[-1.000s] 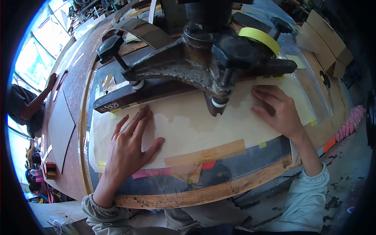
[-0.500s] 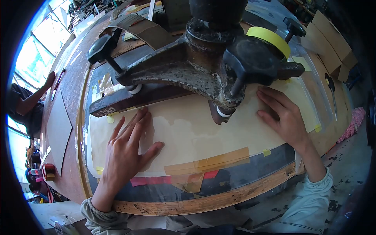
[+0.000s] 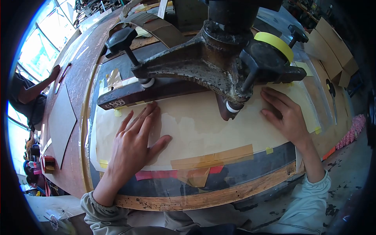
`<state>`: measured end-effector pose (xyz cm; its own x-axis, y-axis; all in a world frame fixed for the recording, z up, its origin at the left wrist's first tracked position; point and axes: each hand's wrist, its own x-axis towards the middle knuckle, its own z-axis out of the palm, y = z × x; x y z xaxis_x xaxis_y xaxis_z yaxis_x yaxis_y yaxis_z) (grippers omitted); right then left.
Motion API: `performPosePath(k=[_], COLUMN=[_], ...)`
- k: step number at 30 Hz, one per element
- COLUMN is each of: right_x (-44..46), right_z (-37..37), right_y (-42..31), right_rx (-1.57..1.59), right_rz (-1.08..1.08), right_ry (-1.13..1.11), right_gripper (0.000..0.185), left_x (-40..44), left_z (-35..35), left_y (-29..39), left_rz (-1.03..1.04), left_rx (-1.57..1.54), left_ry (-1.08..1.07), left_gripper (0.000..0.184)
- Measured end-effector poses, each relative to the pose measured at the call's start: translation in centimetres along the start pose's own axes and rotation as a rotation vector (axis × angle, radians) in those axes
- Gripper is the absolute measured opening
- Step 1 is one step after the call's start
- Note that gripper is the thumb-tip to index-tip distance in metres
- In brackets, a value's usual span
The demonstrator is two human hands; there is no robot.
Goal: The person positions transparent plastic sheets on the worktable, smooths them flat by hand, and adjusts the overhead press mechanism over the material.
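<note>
My left hand [image 3: 135,145] lies with fingers spread on a pale cream sheet [image 3: 188,125], its fingertips close to a dark metal bar [image 3: 156,92]. Resting on the sheet's right part, my right hand [image 3: 285,115] has its thumb and fingers apart, with nothing between them. Over the sheet stands a worn metal clamp arm [image 3: 188,64] with black knobs and white-tipped feet, one foot between my hands. Brown tape [image 3: 213,156] crosses the sheet's near edge, and pink strips [image 3: 156,174] show below it.
A yellow tape roll [image 3: 274,43] sits behind the clamp. Scissors [image 3: 332,94] and a cardboard box [image 3: 331,47] are at the right. At the left are a grey pointed board [image 3: 62,125] and another person's arm [image 3: 39,89]. A wooden edge [image 3: 203,201] runs along the near side.
The camera view has shifted slightly, moving the clamp and bench in the frame. Both my hands keep nearly the same places on the sheet.
</note>
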<state>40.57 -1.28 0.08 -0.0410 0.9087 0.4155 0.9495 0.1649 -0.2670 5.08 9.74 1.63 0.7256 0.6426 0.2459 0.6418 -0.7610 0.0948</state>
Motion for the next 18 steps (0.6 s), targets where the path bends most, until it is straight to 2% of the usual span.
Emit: performPosePath(k=[7,18], right_x=[-0.07,0.02], right_z=[0.02,-0.01], right_y=[-0.13,-0.07], right_rx=[-0.02,-0.066], right_rz=[0.003,-0.032], right_ry=[0.007,-0.001], right_gripper=[0.038,0.04], left_x=[0.06,-0.74], left_z=[0.03,0.52], left_y=[-0.06,0.6], left_rz=[0.001,0.037], left_rx=[0.016,0.149], left_ry=[0.003,0.131], left_gripper=[0.061,0.051])
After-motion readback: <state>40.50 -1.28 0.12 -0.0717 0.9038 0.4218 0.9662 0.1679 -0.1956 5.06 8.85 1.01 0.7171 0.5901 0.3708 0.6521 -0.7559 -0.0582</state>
